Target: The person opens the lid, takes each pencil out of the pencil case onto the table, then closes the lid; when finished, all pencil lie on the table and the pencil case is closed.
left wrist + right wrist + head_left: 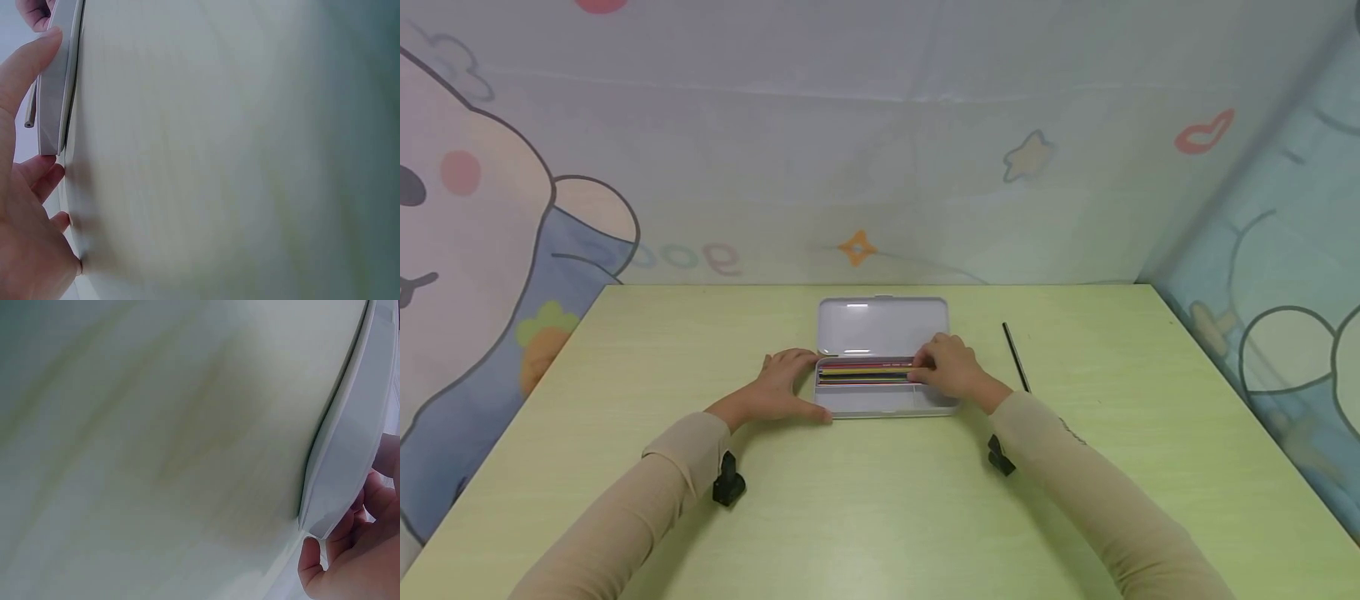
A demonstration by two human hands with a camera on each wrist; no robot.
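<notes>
A white pencil case (865,403) lies open, its lid (883,325) tipped back on the far side. Colored pencils (865,373) in red, yellow and dark tones lie side by side in its rear compartment. My left hand (775,387) holds the case's left end, thumb at the front corner and fingers at the back corner. Over by the right end, my right hand (951,367) reaches in, and thumb and fingertips pinch a yellow pencil. In the left wrist view one pencil end (29,119) pokes out past the case's wall; the right fingertips are partly hidden.
A black pencil (1015,354) lies on the light green table (880,508) right of the case, its near end covered by the right sleeve. A printed cloth (880,150) hangs behind the table's far edge. Each wrist carries a small black camera (727,482).
</notes>
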